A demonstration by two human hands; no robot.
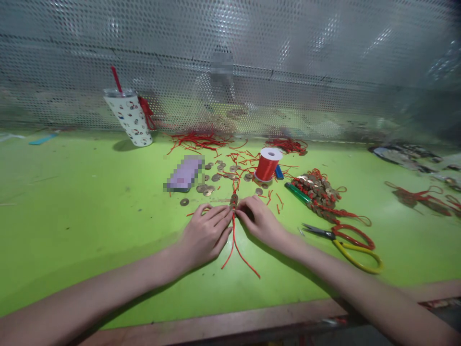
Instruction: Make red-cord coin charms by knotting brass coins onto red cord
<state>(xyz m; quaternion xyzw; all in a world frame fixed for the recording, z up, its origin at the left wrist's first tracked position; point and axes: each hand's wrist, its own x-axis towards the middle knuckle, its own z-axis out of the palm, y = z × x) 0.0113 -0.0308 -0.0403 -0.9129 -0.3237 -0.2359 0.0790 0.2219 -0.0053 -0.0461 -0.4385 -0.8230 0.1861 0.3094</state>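
Both my hands rest on the green table (90, 202), fingertips meeting at a red cord (234, 240) strung with brass coins (234, 198). My left hand (207, 235) lies palm down, its fingers pinching the cord from the left. My right hand (259, 222) pinches it from the right. The cord's two loose ends trail toward me between my wrists. Several loose brass coins (211, 185) lie scattered just beyond my fingers.
A spool of red thread (267, 164) stands behind the coins, with a green lighter (297, 192) and a pile of strung coins (319, 192) to its right. Yellow-handled scissors (345, 242) lie right of my right wrist. A patterned cup with a straw (130, 117) stands far left; a perforated metal screen (230, 62) closes the back.
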